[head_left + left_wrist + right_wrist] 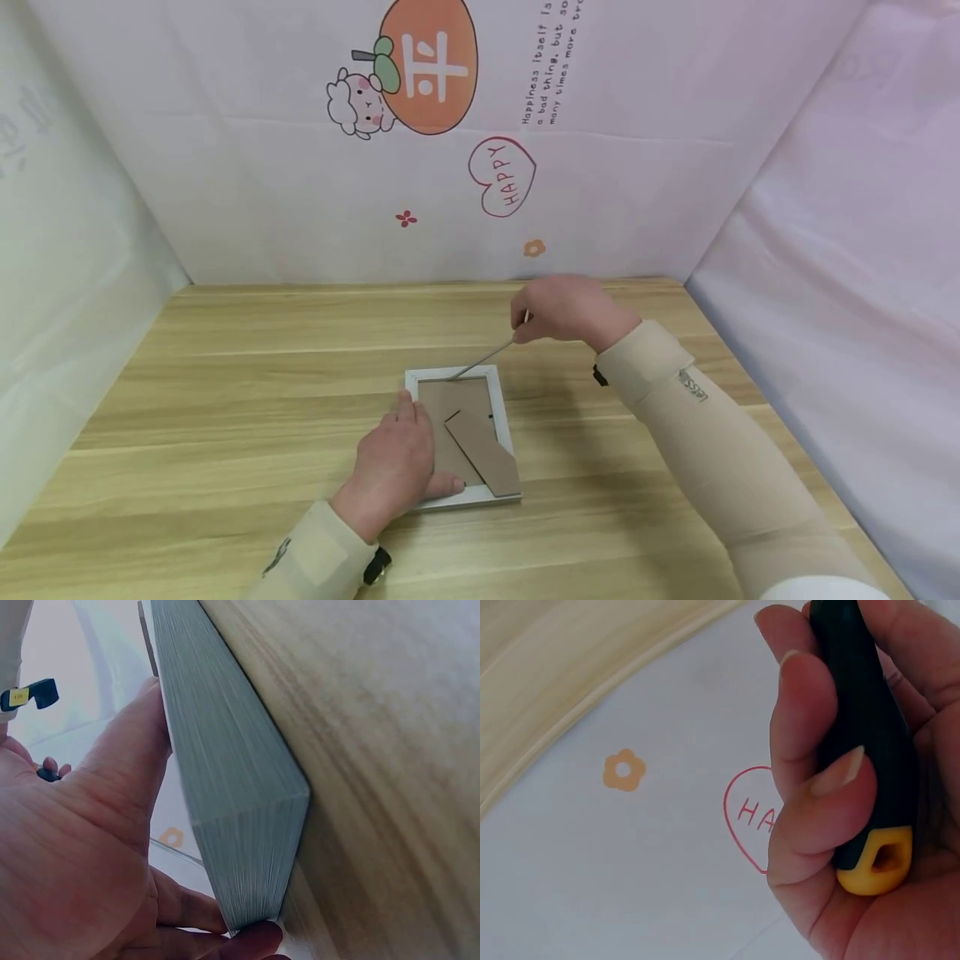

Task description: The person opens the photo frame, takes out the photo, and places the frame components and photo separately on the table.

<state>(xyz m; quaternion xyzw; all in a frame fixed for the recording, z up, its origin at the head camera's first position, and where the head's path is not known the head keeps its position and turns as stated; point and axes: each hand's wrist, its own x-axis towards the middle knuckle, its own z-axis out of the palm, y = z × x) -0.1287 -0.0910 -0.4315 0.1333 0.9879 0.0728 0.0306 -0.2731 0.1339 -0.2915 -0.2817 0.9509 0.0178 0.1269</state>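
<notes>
A white picture frame (504, 421) lies face down on the wooden table, its brown backing board (442, 400) showing. The brown stand (491, 462) lies across the board's lower right. My left hand (397, 462) grips the frame's lower left corner, thumb along the near rail and fingers at the left side; the left wrist view shows the frame's grey side (225, 742) close up. My right hand (558, 310) holds a screwdriver (862, 712) by its dark green handle with a yellow end. Its thin metal shaft (483, 360) slants down to the far inner edge of the frame.
The wooden table (247, 417) extends around the frame. A white printed cloth (300, 208) hangs behind it, with more cloth at the left and right sides. Small dark catches, one at the right inner edge, sit on the frame.
</notes>
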